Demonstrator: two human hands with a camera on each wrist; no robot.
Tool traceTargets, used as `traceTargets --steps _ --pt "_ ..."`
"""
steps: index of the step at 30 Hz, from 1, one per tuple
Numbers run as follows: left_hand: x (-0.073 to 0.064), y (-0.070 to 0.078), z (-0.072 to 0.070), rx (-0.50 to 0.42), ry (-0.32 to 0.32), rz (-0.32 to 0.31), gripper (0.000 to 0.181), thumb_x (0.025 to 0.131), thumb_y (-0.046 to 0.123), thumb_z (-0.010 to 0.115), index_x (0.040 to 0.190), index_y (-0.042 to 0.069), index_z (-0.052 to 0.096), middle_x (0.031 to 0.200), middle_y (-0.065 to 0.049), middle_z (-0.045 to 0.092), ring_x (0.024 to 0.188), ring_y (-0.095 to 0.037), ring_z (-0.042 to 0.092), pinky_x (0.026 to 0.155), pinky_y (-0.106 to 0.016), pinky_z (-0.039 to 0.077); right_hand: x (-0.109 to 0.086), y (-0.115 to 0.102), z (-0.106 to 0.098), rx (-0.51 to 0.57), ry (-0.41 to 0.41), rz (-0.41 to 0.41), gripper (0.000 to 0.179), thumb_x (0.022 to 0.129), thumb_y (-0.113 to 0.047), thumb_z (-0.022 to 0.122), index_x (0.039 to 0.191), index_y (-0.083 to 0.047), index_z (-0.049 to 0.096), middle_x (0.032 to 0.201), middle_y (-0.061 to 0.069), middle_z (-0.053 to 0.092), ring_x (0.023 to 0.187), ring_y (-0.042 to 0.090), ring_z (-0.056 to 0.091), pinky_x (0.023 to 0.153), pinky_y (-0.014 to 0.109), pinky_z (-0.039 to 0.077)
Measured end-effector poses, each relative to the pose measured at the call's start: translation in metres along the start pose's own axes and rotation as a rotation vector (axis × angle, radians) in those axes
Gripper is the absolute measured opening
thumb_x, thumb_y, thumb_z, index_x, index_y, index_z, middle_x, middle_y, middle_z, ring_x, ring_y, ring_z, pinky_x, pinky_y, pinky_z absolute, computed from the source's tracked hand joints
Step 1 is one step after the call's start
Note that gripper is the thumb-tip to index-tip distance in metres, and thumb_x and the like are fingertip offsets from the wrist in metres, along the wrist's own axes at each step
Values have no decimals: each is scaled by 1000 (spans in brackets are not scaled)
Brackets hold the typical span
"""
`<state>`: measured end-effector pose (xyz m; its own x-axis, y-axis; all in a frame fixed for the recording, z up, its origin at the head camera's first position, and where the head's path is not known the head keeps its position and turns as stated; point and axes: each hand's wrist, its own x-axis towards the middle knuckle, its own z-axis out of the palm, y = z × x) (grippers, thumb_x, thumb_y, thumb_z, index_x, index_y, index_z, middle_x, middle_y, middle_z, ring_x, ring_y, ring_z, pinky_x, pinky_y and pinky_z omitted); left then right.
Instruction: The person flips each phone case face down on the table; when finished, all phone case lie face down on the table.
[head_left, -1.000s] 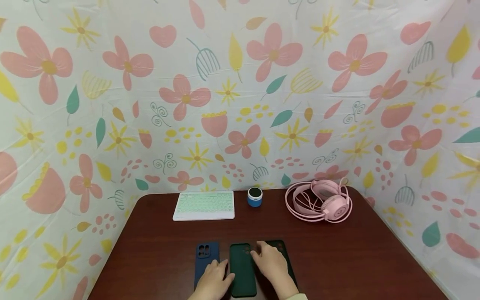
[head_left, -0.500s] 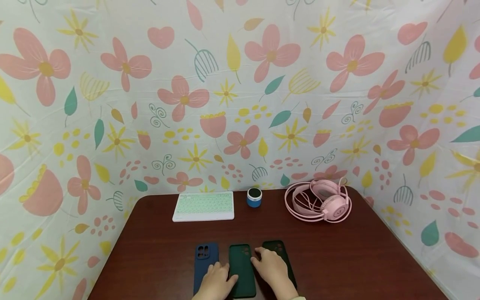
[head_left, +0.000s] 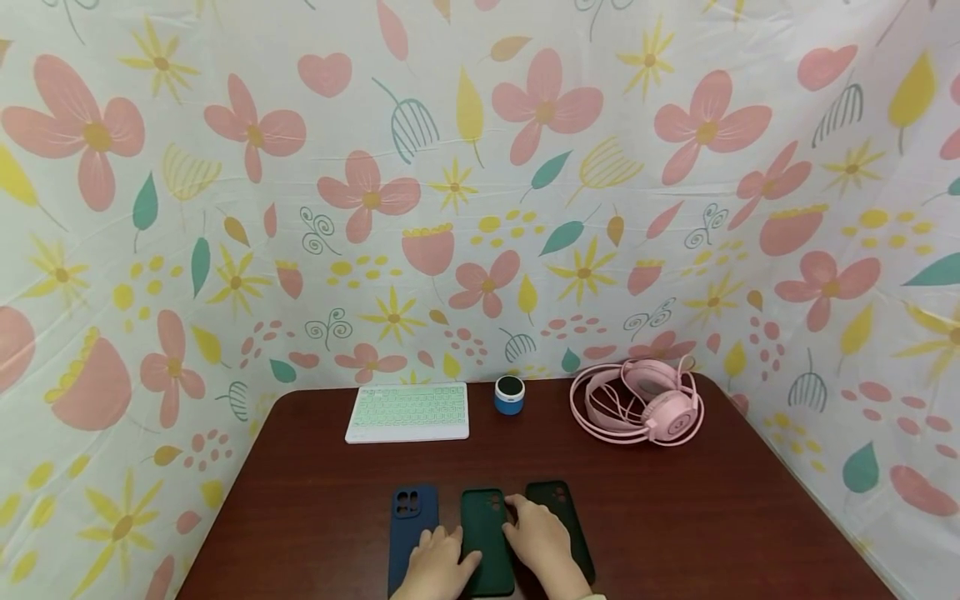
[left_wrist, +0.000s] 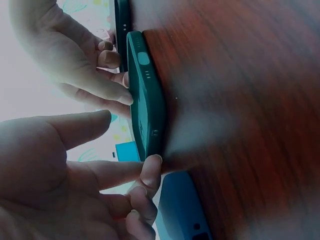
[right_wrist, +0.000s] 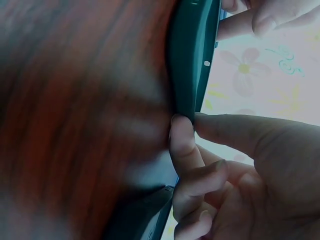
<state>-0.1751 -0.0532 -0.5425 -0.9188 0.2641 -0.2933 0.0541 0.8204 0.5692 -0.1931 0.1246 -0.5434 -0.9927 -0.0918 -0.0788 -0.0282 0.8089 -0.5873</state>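
A green phone case [head_left: 486,533] lies open side up on the table, between my two hands. My right hand [head_left: 538,537] pinches its right edge between thumb and index finger, seen close in the right wrist view. At the opposite edge, my left hand [head_left: 437,562] touches the case with its index fingertip [left_wrist: 152,162]; its thumb hovers over the case, apart from it. The other left fingers are loosely bent. Left of this hand is a blue phone case [head_left: 408,529], partly covered by it. A darker green phone case [head_left: 577,533] lies beyond my right hand, partly hidden.
Along the back of the brown table [head_left: 300,500] stand a white keyboard [head_left: 408,412], a small blue speaker [head_left: 509,396] and pink headphones [head_left: 637,404]. A flower-patterned curtain [head_left: 480,200] encloses the back and sides.
My right hand has shifted left onto the green case's right edge. My left hand has slid slightly right, its thumb further over the case. The other objects stay put.
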Motion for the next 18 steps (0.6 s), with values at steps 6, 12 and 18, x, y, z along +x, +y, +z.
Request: traceTargets --steps 6,12,18 --pt "-1 1 -1 0 12 -1 56 91 36 65 125 -9 58 110 -26 54 96 -44 46 79 -61 39 1 0 3 6 -11 -13 42 84 -16 73 124 -7 62 53 -1 48 41 14 39 41 30 29" --pt "-3 3 -4 1 28 5 55 92 34 65 127 -8 57 107 -24 54 92 -40 46 76 -58 40 0 -1 4 29 -22 -19 44 84 -12 72 126 -5 60 55 -1 49 44 16 44 42 30 32" --pt "-2 4 -7 -12 15 5 52 91 30 66 127 -8 58 111 -26 56 98 -44 48 79 -59 41 0 -2 3 56 -42 -16 43 86 -10 71 127 -4 59 57 0 50 44 16 44 42 30 31"
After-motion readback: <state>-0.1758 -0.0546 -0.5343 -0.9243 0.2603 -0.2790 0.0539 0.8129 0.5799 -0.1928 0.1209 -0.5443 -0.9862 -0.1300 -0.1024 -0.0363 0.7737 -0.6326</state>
